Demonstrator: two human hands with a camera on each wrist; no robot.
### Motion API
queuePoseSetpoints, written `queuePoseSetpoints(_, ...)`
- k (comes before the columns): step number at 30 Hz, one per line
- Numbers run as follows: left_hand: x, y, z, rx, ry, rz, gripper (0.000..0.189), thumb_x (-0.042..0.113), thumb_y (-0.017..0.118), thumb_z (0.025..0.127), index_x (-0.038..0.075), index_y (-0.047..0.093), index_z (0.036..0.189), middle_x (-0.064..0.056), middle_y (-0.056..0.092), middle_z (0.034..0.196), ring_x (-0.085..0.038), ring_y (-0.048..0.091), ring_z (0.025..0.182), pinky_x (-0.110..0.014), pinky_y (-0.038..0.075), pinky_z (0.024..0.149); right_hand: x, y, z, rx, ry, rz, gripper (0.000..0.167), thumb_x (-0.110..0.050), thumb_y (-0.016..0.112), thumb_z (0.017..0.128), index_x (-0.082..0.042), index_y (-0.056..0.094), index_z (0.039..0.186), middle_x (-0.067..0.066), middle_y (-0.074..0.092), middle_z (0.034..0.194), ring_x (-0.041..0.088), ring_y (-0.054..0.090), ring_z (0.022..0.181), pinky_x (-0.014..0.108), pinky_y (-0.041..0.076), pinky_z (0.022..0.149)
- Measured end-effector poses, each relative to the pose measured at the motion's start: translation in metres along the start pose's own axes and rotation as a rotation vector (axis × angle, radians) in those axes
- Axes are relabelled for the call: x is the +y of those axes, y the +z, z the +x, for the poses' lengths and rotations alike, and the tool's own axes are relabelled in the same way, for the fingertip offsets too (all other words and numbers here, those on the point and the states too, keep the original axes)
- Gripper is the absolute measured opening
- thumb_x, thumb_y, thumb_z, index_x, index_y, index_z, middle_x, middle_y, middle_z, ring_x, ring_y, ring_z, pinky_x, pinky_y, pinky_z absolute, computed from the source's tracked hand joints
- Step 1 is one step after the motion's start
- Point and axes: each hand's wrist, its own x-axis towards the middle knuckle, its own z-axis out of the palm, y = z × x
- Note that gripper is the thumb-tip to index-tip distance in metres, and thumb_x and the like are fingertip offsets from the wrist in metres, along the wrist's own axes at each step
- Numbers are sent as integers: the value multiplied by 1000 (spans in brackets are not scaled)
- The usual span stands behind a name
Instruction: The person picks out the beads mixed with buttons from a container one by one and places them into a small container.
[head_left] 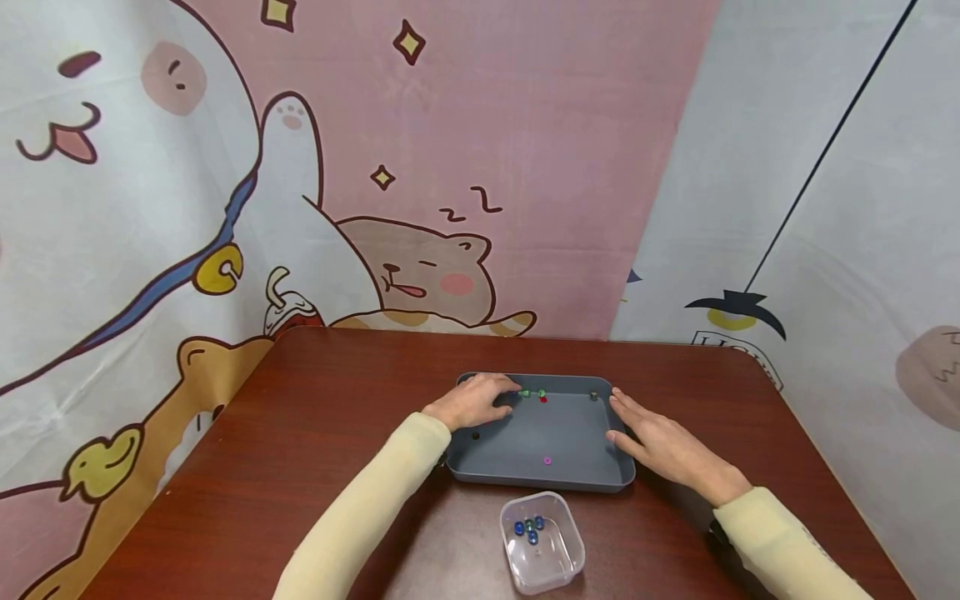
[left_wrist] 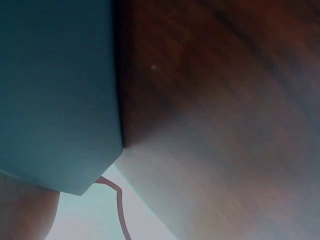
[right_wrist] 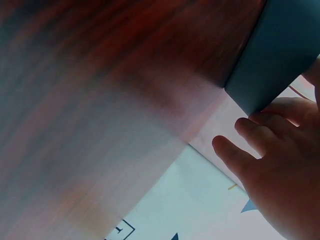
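A shallow grey tray (head_left: 525,481) sits on the table with small colored pieces in it. My left hand (head_left: 472,402) reaches over its far left corner, fingers loosely bent and thumb apart from them. Its fingertips are close to small green pieces (head_left: 542,392) and a red piece (head_left: 543,399). My right hand (head_left: 663,442) is at the tray's right rim, fingers straight; in the right wrist view its fingers (right_wrist: 255,135) meet the tray's corner (right_wrist: 275,55). A brown piece (head_left: 594,395) lies in the far right, a dark one (head_left: 476,436) at left, a pink ring (head_left: 547,461) near the front.
In front of the tray, a clear square plastic container (head_left: 551,571) holds several blue marble-like balls (head_left: 532,537). The reddish-brown wooden table (head_left: 337,417) runs back to a cartoon-printed cloth (head_left: 562,167).
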Motion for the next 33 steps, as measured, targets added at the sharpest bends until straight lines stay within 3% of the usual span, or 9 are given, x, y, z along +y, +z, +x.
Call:
queuePoseSetpoints(13,-6,3,-1,12,33,-39,38,23,70,101,14,68,138,-1,63,139,-19,57,132,-37,46,110,0,0,0,-2,2,4,70,-33,66,103,8,42,154,25,32,164,42,45,143,59,41,109)
queuePoseSetpoints(23,-8,5,-1,29,43,-26,34,22,72,100,16,71,134,1,66,131,-17,61,125,-36,48,107,0,0,1,-3,2,8,70,-34,66,103,8,41,154,24,32,164,42,44,144,59,41,110)
queuePoseSetpoints(33,-9,5,0,-3,42,27,33,23,73,99,20,73,132,4,68,130,-13,61,124,-33,48,106,0,0,0,-1,-6,11,70,-34,65,103,8,41,154,25,31,164,41,43,144,59,40,111)
